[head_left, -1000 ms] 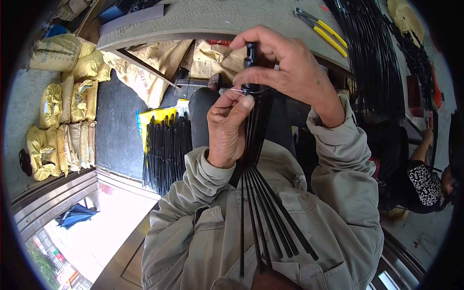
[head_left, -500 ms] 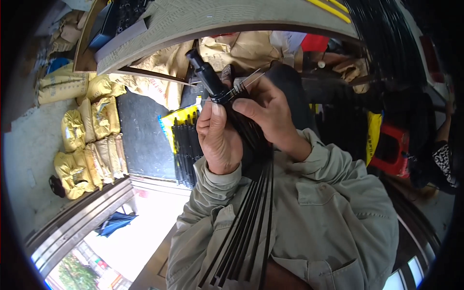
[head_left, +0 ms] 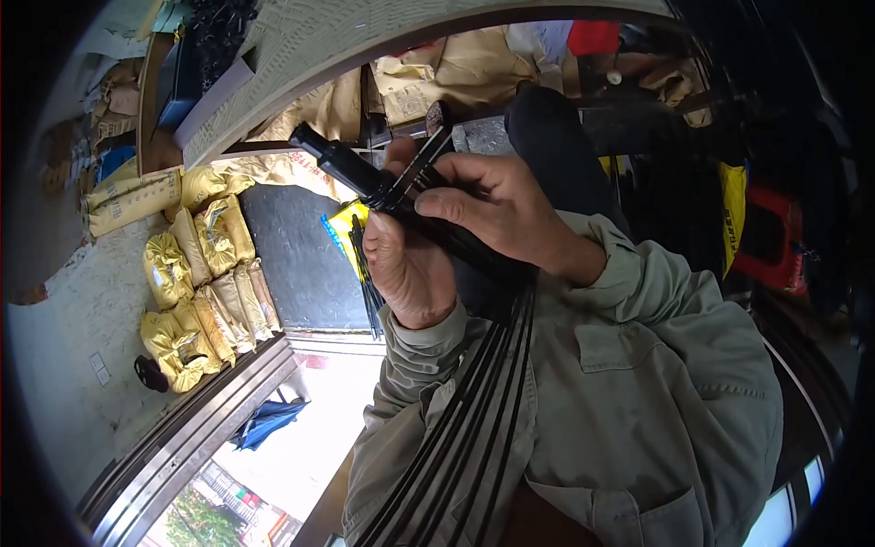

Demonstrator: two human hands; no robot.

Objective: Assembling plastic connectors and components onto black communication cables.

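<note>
My right hand [head_left: 497,214] is closed over a bundle of black rods [head_left: 474,401]; index finger [head_left: 456,202] lies across the top of the bundle, pointing toward 9 o'clock, other fingers curl above it at 12. The bundle passes under that finger and out past my fingertips toward 10 o'clock. My left hand [head_left: 410,264] wraps the same bundle from the 8 o'clock side, thumb up against the rods, palm closed; cannot tell how tight the hidden fingers sit. The 2 hands touch each other around the rods.

At the 10 o'clock end, just beyond both hands, the rods run into a black cylindrical hub [head_left: 342,164], tilted, its tip pointing to 10 o'clock. A few thin rod ends [head_left: 428,157] splay out near the hub at 12 o'clock from my left thumb.

From the hands the rods fan toward 6 o'clock, running down across my grey-green jacket sleeves [head_left: 638,383] to the lower edge.

Outward: at 9 o'clock from the hands, a dark mat [head_left: 292,264] on the floor, with a yellow package [head_left: 351,219] and more loose black rods [head_left: 369,292] on its near edge. Further at 9, a cluster of yellow sacks [head_left: 196,292]. At 12 o'clock, a pale curved table edge [head_left: 365,55] and tan sacks [head_left: 456,73] beneath. At 3 o'clock, a red object [head_left: 770,242], dark surroundings, blurred.
</note>
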